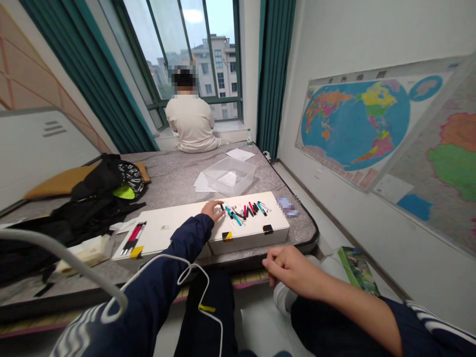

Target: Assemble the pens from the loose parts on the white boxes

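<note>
Sitting at nine o'clock from the left hand, a black bag rests on the gray bed. Next, between eight and nine o'clock, a neat row of red and black pens lies on the left white box. Far back, between eleven and twelve o'clock, a person in white sits facing away. The left hand reaches onto the boxes, its fingertips right by a small black piece. I can't tell if the fingers are pinched on it or just touching. A see-through bin with paper inside is at one o'clock. The pen bits, blue, red and black, lie in a messy bunch at three o'clock, on top of the right white box. Down at four o'clock, the right hand is near the front of that box, its fingers curled in together. A big map is on the wall at two o'clock.
</note>
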`<action>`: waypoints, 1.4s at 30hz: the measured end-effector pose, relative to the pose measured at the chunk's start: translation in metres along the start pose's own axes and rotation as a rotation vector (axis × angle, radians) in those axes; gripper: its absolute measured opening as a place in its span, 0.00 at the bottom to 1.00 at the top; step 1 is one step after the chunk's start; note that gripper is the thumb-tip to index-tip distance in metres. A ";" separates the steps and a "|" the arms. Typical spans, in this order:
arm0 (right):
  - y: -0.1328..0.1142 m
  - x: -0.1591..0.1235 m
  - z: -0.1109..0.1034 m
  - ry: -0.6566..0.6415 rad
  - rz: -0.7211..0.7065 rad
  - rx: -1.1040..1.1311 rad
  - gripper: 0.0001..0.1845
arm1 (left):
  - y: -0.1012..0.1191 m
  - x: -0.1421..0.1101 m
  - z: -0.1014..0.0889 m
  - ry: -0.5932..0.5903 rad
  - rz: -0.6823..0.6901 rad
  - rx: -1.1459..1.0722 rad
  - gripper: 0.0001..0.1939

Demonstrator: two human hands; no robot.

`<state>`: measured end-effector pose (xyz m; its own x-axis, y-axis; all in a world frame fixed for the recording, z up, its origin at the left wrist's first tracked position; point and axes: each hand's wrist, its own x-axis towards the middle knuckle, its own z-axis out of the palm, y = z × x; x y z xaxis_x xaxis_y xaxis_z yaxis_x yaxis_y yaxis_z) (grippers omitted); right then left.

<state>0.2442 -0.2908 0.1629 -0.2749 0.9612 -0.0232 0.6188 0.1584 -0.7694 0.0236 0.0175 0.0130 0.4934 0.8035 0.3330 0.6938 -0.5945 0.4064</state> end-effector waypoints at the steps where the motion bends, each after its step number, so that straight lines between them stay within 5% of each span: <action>1: 0.004 0.002 -0.003 0.010 -0.002 -0.025 0.25 | 0.000 -0.005 0.000 0.074 -0.014 -0.043 0.20; 5: 0.027 0.032 -0.018 0.082 0.013 -0.131 0.18 | -0.005 -0.026 0.000 0.275 -0.179 -0.152 0.18; 9: 0.063 0.094 -0.039 0.098 0.027 -0.368 0.16 | -0.007 -0.037 0.000 0.420 -0.350 -0.305 0.20; 13: 0.095 0.164 -0.054 0.073 0.053 -0.589 0.13 | -0.005 -0.040 0.002 0.449 -0.374 -0.348 0.20; 18: 0.117 0.218 -0.043 0.001 0.086 -0.699 0.16 | -0.005 -0.040 0.006 0.442 -0.352 -0.318 0.18; 28: 0.122 0.221 -0.038 -0.009 0.130 -0.711 0.13 | -0.002 -0.039 0.011 0.424 -0.262 -0.281 0.16; 38: 0.084 0.215 -0.012 -0.101 -0.060 -0.735 0.11 | -0.002 -0.044 0.009 0.458 -0.276 -0.304 0.16; 42: 0.074 0.218 0.007 -0.145 -0.022 -0.756 0.11 | -0.007 -0.044 0.011 0.423 -0.260 -0.313 0.24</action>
<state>0.2253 -0.0710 0.0964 -0.3545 0.9250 -0.1364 0.9324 0.3388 -0.1260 0.0028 -0.0128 -0.0141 0.0310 0.8806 0.4729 0.5447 -0.4115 0.7307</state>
